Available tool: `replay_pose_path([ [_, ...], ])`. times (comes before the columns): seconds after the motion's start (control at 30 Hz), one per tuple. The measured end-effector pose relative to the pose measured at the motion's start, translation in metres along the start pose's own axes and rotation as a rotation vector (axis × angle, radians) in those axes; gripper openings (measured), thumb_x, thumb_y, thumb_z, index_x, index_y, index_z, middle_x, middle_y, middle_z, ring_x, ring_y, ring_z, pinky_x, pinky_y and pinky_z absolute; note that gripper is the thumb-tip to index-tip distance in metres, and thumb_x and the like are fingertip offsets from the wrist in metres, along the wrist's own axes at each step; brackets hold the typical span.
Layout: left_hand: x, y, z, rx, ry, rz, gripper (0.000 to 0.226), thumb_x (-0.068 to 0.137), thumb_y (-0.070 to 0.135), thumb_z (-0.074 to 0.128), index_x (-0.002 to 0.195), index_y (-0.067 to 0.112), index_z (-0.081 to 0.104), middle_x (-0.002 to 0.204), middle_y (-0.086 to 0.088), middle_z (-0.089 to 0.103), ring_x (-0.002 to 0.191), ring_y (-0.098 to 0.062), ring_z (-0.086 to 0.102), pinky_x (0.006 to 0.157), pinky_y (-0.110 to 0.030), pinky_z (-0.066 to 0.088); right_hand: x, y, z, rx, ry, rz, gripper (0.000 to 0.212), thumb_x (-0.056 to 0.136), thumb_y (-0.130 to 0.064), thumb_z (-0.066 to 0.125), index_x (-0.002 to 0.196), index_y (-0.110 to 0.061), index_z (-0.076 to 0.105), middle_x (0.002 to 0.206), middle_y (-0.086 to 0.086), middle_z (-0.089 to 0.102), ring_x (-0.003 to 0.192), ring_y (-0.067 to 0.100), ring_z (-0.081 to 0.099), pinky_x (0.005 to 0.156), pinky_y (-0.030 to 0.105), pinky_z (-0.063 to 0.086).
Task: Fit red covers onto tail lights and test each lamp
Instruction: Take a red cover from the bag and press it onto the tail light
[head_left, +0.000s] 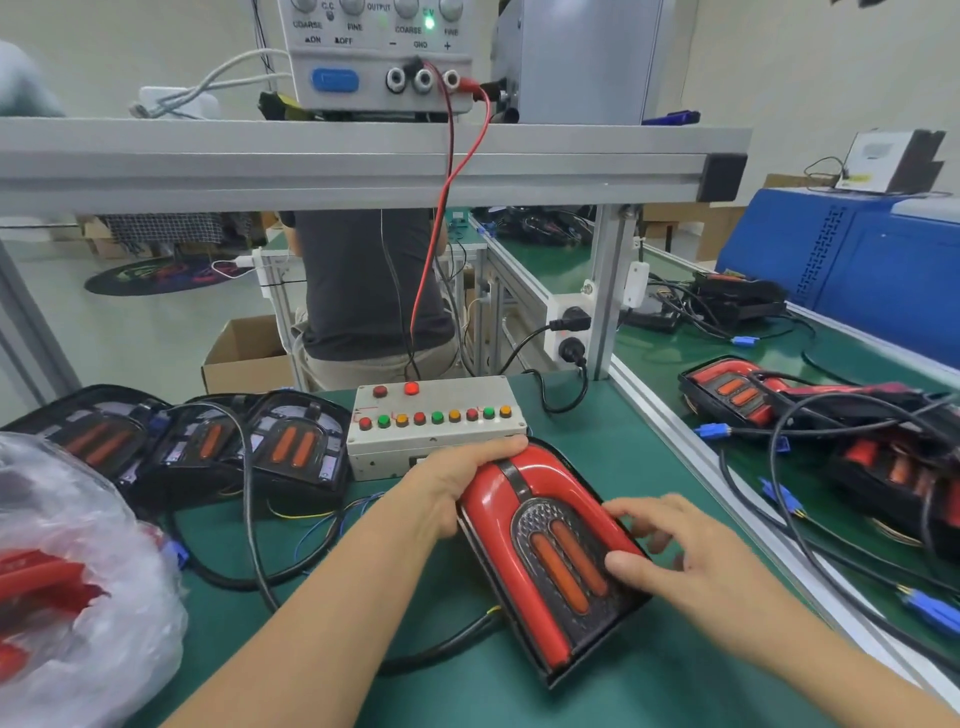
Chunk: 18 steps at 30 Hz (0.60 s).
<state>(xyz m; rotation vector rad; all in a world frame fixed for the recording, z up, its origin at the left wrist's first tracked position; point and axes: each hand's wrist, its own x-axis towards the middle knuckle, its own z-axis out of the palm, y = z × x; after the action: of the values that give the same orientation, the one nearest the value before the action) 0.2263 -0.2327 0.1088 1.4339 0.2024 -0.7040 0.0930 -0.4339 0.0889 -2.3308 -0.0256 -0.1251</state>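
Note:
A tail light with a red cover (519, 525) on it lies on the green bench mat in front of me, its two orange lamp strips facing up. My left hand (447, 483) grips its far left end, fingers curled over the top edge. My right hand (670, 551) rests on its right side, thumb pressing on the lens and fingers bent along the edge. Behind it stands a white test box (436, 423) with rows of coloured buttons. Three uncovered tail lights (208, 441) lie at the left.
A clear plastic bag (67, 571) holding red covers sits at the near left. Covered lights with black cables and blue plugs (852, 457) pile up on the right bench. A power supply (384, 57) stands on the shelf above. A person sits behind the bench.

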Motion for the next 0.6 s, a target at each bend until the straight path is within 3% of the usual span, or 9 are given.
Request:
replay_pose_path([
  [0.07,-0.002,0.003,-0.002,0.02,-0.024,0.032,0.055,0.045,0.03,0.086,0.094,0.011,0.067,0.075,-0.01,0.074,0.058,-0.023,0.071,0.05,-0.031,0.057,-0.001,-0.002,0.001,0.476,-0.099,0.166,0.04,0.072,-0.036,0.083,0.105,-0.047,0.063,0.1,-0.013,0.07,0.092,0.005,0.068,0.073,0.018,0.051],
  [0.13,-0.004,0.003,-0.003,0.022,-0.03,0.06,0.054,0.044,0.029,0.086,0.092,0.012,0.069,0.078,-0.01,0.075,0.06,-0.023,0.071,0.053,-0.032,0.057,-0.001,-0.005,0.0,0.691,-0.221,0.288,0.055,0.067,-0.033,0.081,0.117,-0.033,0.057,0.104,-0.004,0.074,0.092,0.018,0.072,0.069,0.026,0.057],
  [0.23,-0.005,0.002,-0.004,0.029,-0.03,0.089,0.057,0.045,0.03,0.086,0.097,0.013,0.069,0.082,-0.011,0.075,0.064,-0.023,0.072,0.056,-0.032,0.058,0.002,-0.009,-0.002,0.63,-0.303,0.285,0.045,0.074,-0.029,0.071,0.118,-0.018,0.065,0.105,0.003,0.075,0.094,0.023,0.072,0.075,0.033,0.06],
  [0.37,-0.007,0.003,-0.004,0.036,-0.054,0.109,0.054,0.048,0.029,0.086,0.097,0.012,0.07,0.084,-0.012,0.075,0.065,-0.024,0.072,0.053,-0.031,0.057,0.001,-0.012,-0.003,0.602,-0.279,0.303,0.026,0.087,-0.015,0.066,0.112,-0.013,0.07,0.102,0.009,0.075,0.091,0.025,0.072,0.077,0.033,0.059],
  [0.6,-0.006,0.004,-0.005,0.035,-0.081,0.088,0.055,0.045,0.026,0.086,0.097,0.011,0.07,0.085,-0.012,0.075,0.068,-0.024,0.072,0.062,-0.035,0.058,-0.002,-0.016,-0.003,0.61,-0.27,0.309,0.025,0.088,-0.012,0.064,0.112,-0.011,0.07,0.102,0.013,0.075,0.094,0.031,0.072,0.083,0.039,0.059],
])
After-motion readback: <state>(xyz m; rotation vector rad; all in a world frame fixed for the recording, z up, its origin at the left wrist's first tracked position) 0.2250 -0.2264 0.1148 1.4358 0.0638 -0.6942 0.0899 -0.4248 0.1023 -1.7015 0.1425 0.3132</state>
